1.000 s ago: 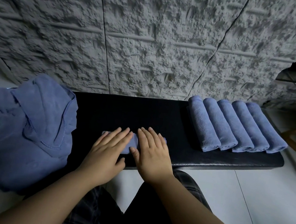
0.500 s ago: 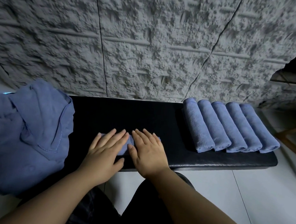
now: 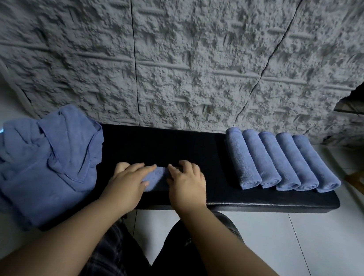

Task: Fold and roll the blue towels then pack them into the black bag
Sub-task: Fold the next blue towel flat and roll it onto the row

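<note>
Black bench (image 3: 261, 199): both hands grip a blue towel (image 3: 156, 177).

Head cam, fwd-down, close over bench (image 3: 260, 201)

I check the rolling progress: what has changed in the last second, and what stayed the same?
Both hands went from lying flat to curling over the small blue towel roll near the black padded bench's front edge: left hand grips it with the thumb underneath, right hand curls over it. Unchanged: five rolled blue towels, loose blue towel pile.
</note>
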A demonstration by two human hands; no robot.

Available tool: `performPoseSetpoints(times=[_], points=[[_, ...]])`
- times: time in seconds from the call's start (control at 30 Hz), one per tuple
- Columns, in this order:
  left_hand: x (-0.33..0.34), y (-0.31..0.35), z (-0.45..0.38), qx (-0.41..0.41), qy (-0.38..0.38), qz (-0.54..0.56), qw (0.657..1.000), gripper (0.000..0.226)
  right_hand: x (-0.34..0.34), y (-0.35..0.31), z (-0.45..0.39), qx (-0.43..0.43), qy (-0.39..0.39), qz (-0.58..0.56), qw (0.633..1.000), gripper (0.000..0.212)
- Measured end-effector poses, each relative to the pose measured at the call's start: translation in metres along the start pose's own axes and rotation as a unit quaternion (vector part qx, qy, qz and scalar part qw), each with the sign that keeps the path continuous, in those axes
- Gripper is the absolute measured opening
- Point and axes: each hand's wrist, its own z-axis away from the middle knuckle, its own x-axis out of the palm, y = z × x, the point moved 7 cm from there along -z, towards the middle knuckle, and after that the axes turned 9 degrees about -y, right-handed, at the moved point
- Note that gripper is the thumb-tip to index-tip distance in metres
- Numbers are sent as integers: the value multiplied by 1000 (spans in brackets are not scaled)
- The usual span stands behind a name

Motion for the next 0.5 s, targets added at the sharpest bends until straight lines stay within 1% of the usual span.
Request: performPoseSetpoints(times=[0.07, 0.1, 0.13, 0.17, 0.23, 0.27, 0.33, 0.4, 0.47, 0.5], points=[[1, -1, -2, -18, -23, 3, 1000, 52, -12, 7, 10, 46, 88, -46, 994, 19], [2, -3, -3, -29, -35, 0, 999, 52, -12, 11, 14, 66, 73, -94, 991, 19], [3, -3, -3, -39, -45, -2, 998, 52, -9, 16, 17, 88, 42, -161, 982, 17], [4, -4, -4, -47, -54, 2, 997, 51, -2, 20, 19, 102, -7, -248, 963, 13], [4, -2, -4, -57, -54, 26, 997, 49, 13, 21, 22, 123, -82, -399, 905, 27], [5, 1, -3, -63, -50, 45, 996, 48, 20, 19, 24, 136, -108, -453, 875, 28], [7, 4, 3, -78, -45, 75, 993, 48, 28, 16, 27, 167, -123, -503, 839, 20], [13, 4, 6, -85, -55, 101, 990, 48, 33, 20, 27, 212, -110, -557, 795, 14], [18, 3, 8, -94, -73, 187, 975, 48, 39, 20, 29, 249, -136, -600, 748, 19], [19, 5, 10, -100, -87, 246, 960, 48, 42, 17, 29, 254, -160, -608, 735, 22]])
